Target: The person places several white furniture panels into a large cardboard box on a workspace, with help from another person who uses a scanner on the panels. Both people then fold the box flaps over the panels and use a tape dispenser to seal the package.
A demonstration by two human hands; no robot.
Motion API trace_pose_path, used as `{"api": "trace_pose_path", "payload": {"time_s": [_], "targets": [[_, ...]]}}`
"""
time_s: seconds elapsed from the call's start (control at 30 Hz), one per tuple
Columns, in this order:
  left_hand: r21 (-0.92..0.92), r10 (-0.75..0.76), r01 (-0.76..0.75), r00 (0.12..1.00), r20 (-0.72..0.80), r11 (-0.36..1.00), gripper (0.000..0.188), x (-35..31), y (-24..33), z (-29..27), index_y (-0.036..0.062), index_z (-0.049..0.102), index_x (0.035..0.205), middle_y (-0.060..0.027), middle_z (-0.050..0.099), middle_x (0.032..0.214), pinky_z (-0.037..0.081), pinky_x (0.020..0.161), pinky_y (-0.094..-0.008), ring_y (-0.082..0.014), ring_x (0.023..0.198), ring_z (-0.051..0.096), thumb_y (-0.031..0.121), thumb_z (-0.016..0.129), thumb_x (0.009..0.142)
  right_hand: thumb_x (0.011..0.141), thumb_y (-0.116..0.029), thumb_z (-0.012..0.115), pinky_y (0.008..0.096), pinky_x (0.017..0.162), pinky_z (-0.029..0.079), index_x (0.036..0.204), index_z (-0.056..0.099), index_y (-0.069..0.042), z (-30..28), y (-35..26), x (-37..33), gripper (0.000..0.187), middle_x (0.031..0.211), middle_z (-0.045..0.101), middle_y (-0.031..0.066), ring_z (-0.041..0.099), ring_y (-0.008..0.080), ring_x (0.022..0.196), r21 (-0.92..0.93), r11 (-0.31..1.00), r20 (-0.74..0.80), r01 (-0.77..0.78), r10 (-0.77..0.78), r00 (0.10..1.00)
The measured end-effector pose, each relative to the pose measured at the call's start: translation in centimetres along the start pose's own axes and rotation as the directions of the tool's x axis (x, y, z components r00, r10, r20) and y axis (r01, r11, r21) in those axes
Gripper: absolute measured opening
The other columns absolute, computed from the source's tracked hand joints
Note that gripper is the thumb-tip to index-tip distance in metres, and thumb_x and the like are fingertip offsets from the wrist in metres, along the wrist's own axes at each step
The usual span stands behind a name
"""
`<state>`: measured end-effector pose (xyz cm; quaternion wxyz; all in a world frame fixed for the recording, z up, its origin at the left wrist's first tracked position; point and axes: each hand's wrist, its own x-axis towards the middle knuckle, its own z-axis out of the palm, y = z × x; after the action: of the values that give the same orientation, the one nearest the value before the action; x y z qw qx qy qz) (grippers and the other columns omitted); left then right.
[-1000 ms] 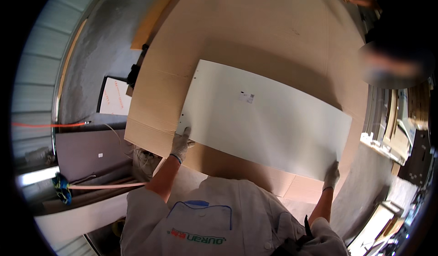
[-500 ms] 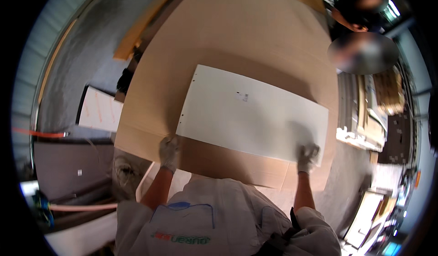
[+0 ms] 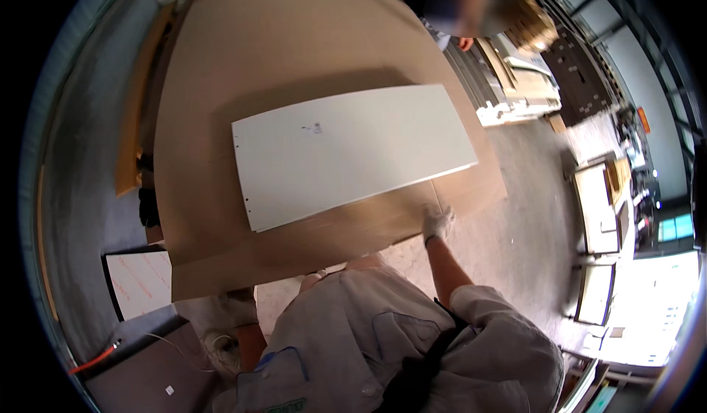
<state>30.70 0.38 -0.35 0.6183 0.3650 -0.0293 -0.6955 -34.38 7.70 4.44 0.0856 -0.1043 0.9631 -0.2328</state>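
Panel (image 3: 353,152) on cardboard (image 3: 294,59), apart from and beyond right hand (image 3: 439,223)

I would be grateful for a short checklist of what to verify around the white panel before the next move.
1. Panel supported: ok; the white panel lies wholly within the cardboard.
2. Right hand off the panel: ok; the gloved right hand is at the cardboard's near edge, apart from the panel.
3. Left hand placed: cannot tell; the left hand cannot be made out clearly.
4. Label facing up: ok; the small label shows on the upper face.
5. Co-worker clear: ok; the co-worker's hand is off the panel, beyond the cardboard's right edge.
6. Underside clean: cannot tell; it is hidden.
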Motion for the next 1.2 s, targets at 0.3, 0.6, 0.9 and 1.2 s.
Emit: {"api": "trace_pose_path", "payload": {"time_s": [0.3, 0.6, 0.9, 1.2], "targets": [[0.262, -0.356, 0.297, 0.909, 0.218, 0.918, 0.052, -3.7, -10.5, 13.4, 0.0074, 0.064, 0.135, -0.0138, 0.072, 0.127, 0.058, 0.094, -0.0434, -0.029, 0.116, 0.07, 0.046, 0.065, 0.101, 0.102, -0.049, 0.067, 0.0385, 0.056, 0.058, 0.099, 0.07, -0.014, -3.1, 8.0, 9.7, 0.035, 0.082, 0.072, 0.004, 0.071, 0.0204, 0.07, 0.74, 0.154, 0.664, -0.655, -0.011, 0.748], [0.405, -0.443, 0.405, 0.896, 0.001, 0.82, 0.044, 1.5, -13.1, 24.7, 0.0095, 0.072, 0.101, -0.0123, 0.074, 0.087, 0.056, 0.058, -0.0372, -0.0272, 0.072, 0.07, 0.05, 0.054, 0.102, 0.102, -0.03, 0.058, 0.0329, 0.043, 0.03, 0.071, 0.049, -0.018, -8.3, -6.7, 16.9, 0.034, 0.056, 0.041, -0.0014, 0.039, 0.0158, 0.043, 0.598, 0.435, 0.787, -0.673, -0.161, 0.595], [0.345, -0.241, 0.326, 0.933, -0.267, 0.88, 0.032, 2.2, -15.0, 30.1, 0.0113, 0.069, 0.094, -0.0092, 0.074, 0.082, 0.052, 0.051, -0.0367, -0.0256, 0.063, 0.068, 0.038, 0.052, 0.101, 0.101, -0.026, 0.059, 0.0336, 0.041, 0.034, 0.071, 0.05, -0.016, -7.6, -8.0, 17.0, 0.033, 0.057, 0.048, 0.0013, 0.043, 0.0183, 0.044, 0.638, 0.378, 0.759, -0.671, -0.163, 0.63], [0.452, -0.39, 0.402, 0.912, -0.124, 0.796, 0.034, -6.7, -25.8, 20.7, 0.0084, 0.062, 0.127, -0.0114, 0.072, 0.102, 0.062, 0.065, -0.0425, -0.0277, 0.082, 0.074, 0.031, 0.062, 0.102, 0.1, -0.037, 0.071, 0.035, 0.041, 0.046, 0.086, 0.067, -0.004, -17.5, 0.8, 9.9, 0.036, 0.069, 0.061, 0.0084, 0.059, 0.0175, 0.048, 0.021, 0.995, 0.844, -0.1, 0.036, 0.536]]}}
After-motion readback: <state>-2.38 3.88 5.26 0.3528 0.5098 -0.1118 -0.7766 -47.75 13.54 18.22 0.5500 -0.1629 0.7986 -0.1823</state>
